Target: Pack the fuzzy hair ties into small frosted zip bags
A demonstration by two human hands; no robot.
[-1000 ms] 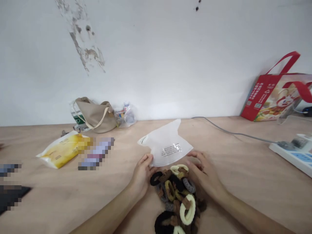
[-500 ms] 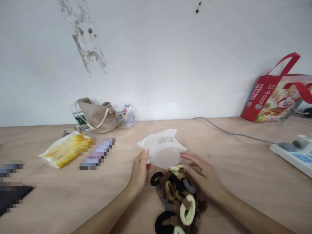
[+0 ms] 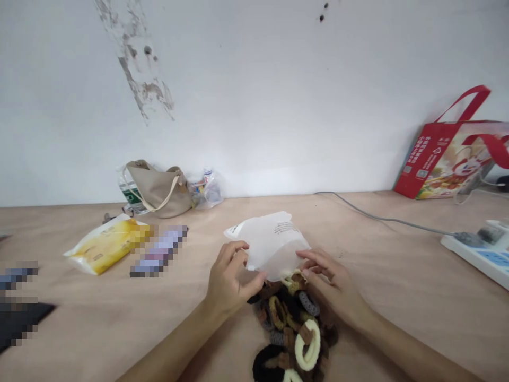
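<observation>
Centrally, just above the lower edge of the frame, a heap of fabric hair ties [image 3: 292, 323] in black, grey, brown and cream is lying on a plywood table [image 3: 397, 302]. A translucent plastic bag [image 3: 270, 241] with printed text is held flat-ish just above the heap, its lower edge touching the topmost ties. That lower edge is pinched by the left hand [image 3: 228, 281], with the fingers curled over and the thumb pressed in from below. The right hand [image 3: 330, 284] is set at the bag's lower right corner, its fingers loosely curved and slightly spread; whether the plastic is actually pinched there cannot be told.

Toward the left of the frame, a yellow packet [image 3: 105, 246] is laid beside a pixelated object [image 3: 159, 250]. Further up, against the wall, a beige handbag [image 3: 157, 193] is placed between a plastic bottle [image 3: 129, 193] and a clear bag of small items [image 3: 207, 191]. At the far right, a red gift bag [image 3: 445, 159] is propped against the wall, and a grey cable [image 3: 382, 217] is run to a white power strip [image 3: 477, 249] at the right edge.
</observation>
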